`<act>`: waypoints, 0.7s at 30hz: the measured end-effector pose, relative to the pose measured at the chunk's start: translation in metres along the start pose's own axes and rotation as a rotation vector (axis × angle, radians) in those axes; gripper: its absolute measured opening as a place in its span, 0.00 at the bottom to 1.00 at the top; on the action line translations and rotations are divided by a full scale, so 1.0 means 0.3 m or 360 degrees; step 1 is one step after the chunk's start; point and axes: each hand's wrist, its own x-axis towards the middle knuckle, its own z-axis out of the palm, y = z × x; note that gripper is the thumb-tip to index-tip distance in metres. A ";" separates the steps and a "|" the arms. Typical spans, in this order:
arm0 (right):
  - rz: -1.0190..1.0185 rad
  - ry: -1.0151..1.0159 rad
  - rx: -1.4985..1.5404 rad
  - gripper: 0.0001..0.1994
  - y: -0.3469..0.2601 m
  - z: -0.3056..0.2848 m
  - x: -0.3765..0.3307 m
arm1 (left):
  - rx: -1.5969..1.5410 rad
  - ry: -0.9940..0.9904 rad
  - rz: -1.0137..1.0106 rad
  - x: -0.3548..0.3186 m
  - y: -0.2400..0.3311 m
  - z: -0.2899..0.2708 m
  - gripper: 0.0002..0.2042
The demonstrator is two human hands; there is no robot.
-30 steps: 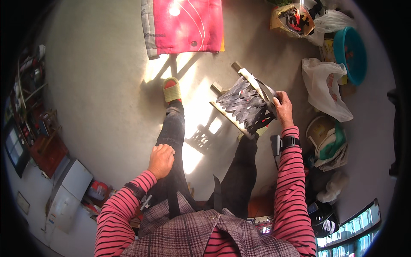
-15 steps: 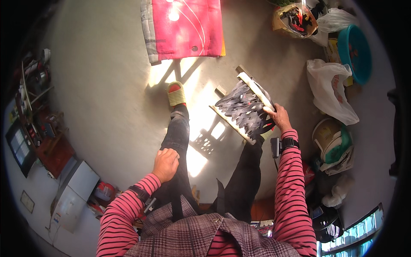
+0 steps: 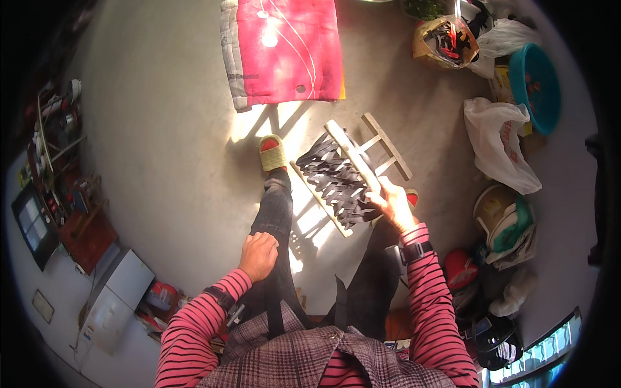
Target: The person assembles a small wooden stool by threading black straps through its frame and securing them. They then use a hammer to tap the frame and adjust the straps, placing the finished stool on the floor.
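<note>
Grey floor [image 3: 162,129] fills most of what I see from here. With twelve o'clock straight ahead of the person [image 3: 284,352], it spreads widest around ten and eleven. Between nine and ten a white cabinet [image 3: 107,313] edges it. At twelve comes a pink padded cloth [image 3: 288,61] with a grey border, its near edge just past the left toes.

Close in, a touch to the one o'clock side of twelve, is a small stool [image 3: 333,184], a wooden frame strung with black straps, tilted between the lower legs. Its upper rail [image 3: 350,154] slants from eleven to five, and only a narrow gap shows between its far end and the cloth. I can't tell whether the foot bar [image 3: 387,145] rests on the floor. More room shows toward two, up to the white plastic bag [image 3: 495,139] and the teal basin [image 3: 548,90] beyond it.

The yellow-green slipper [image 3: 272,157] sits near the stool's left corner.

At one o'clock the right hand [image 3: 396,205] is closed around the rail's near end, fingers [image 3: 374,198] bent over the wood. Between ten and eleven the left hand [image 3: 259,255] rests on the left leg [image 3: 272,210], fingers loosely curled; their undersides are hidden.
</note>
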 end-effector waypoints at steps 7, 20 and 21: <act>-0.0317 0.0243 -0.0160 0.18 -0.093 0.137 -0.110 | -0.0009 0.0022 -0.0009 -0.002 -0.005 0.005 0.02; -0.0329 0.0357 -0.0261 0.17 -0.231 0.032 -0.286 | -0.0012 0.0103 -0.0002 0.010 -0.027 -0.026 0.02; -0.0367 0.0422 -0.0315 0.18 -0.260 0.018 -0.300 | -0.0020 0.0125 0.0001 0.012 -0.035 -0.037 0.02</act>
